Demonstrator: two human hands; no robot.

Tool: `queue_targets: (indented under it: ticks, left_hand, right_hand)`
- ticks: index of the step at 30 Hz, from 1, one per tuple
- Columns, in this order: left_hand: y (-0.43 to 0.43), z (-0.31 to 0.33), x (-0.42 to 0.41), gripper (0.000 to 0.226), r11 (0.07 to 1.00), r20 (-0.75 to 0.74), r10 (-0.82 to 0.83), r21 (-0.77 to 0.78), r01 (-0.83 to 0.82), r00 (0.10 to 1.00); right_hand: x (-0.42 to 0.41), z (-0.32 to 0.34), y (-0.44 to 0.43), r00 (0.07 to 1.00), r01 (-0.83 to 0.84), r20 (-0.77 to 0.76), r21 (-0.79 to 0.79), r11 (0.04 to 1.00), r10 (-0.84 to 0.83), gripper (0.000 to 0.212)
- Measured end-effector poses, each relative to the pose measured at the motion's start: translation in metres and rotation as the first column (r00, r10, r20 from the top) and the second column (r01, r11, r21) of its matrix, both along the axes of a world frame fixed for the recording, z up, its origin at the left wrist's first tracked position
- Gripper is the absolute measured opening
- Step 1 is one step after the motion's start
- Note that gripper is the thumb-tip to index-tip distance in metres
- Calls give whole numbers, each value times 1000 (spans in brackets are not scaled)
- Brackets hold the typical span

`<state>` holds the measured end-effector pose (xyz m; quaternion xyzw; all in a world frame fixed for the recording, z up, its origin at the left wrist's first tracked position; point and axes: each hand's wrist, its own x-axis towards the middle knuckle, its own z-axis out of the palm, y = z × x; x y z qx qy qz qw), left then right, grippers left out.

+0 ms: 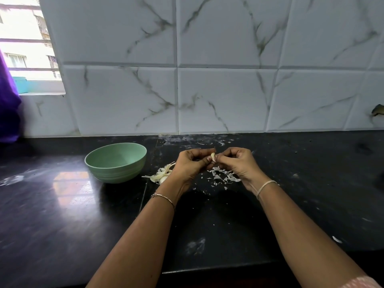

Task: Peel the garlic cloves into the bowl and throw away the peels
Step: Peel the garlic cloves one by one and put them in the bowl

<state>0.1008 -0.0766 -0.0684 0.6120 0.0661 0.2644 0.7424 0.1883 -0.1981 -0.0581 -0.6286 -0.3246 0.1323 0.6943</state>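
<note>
Both hands meet above the black countertop [62, 215], a little past the centre of the view, and between them sits a single pale garlic clove [213, 157]. The left hand [190, 165] is curled, its thumb and forefinger closed narrowly on the clove from the nine o'clock side; the right hand [236, 163] pinches the same clove from three o'clock, fingertips tight against it — so both hands hold the one clove, raised clear of the counter. Just under the right hand, toward its five o'clock, lies a scatter of thin white peels [223, 176], with smaller flakes trailing out toward six o'clock on the dark stone. At eight o'clock from the left hand, partly hidden by the wrist, rests a small heap of garlic cloves [161, 176] with papery skin and stalk ends sticking out. Further to nine o'clock, near that heap but not touching it, stands the pale green bowl [116, 171], upright; the part of its inside that shows holds nothing I can make out. A thin bangle [164, 197] circles the left wrist and a light thread band [265, 187] the right one. Behind the counter, at twelve o'clock, rises a wall of white marble-veined tiles [218, 80], and at ten o'clock a window [27, 48] opens onto bright daylight, with a purple cloth [8, 113] hanging at its near edge. The counter surface is dusty and streaked — pale smears show near the wall.
</note>
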Motion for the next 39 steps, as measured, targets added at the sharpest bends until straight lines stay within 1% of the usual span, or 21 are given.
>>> queue_targets:
  ticks: [3,7,9,11,17,22,27,30,39]
  left_hand:
    - [-1,0,-1,18,1000,-1,-15,8,15,1000]
    - [-1,0,0,19,999,3,-38,-2,38,999]
    - [-1,0,0,20,999,9,-45,-15,45,999]
    - [0,0,1,20,998,15,-49,-33,50,999]
    - [-1,1,0,20,998,18,-50,-47,50,999]
    - [2,2,0,20,998,8,-38,-42,38,999]
    - [3,0,0,19,997,-21,-28,69,29,999]
    - [1,-1,-1,19,994,-22,-10,110,12,1000]
    - [-1,1,0,20,993,-16,-21,115,23,1000]
  right_hand:
    - [1,0,1,998,-30,-56,-8,1000,30,19]
    - [1,0,3,961,-105,-251,64,992,118,31]
    - [2,0,3,937,-132,-313,97,987,156,32]
    - [3,0,4,922,-153,-342,114,982,184,31]
    - [4,-1,4,892,-163,-401,150,975,211,31]
    - [3,-1,4,887,-155,-409,170,973,213,31]
    - [5,0,6,876,-171,-424,172,970,230,19]
    - [5,0,6,874,-162,-430,179,970,225,23]
    - [4,1,5,864,-163,-441,208,965,241,27]
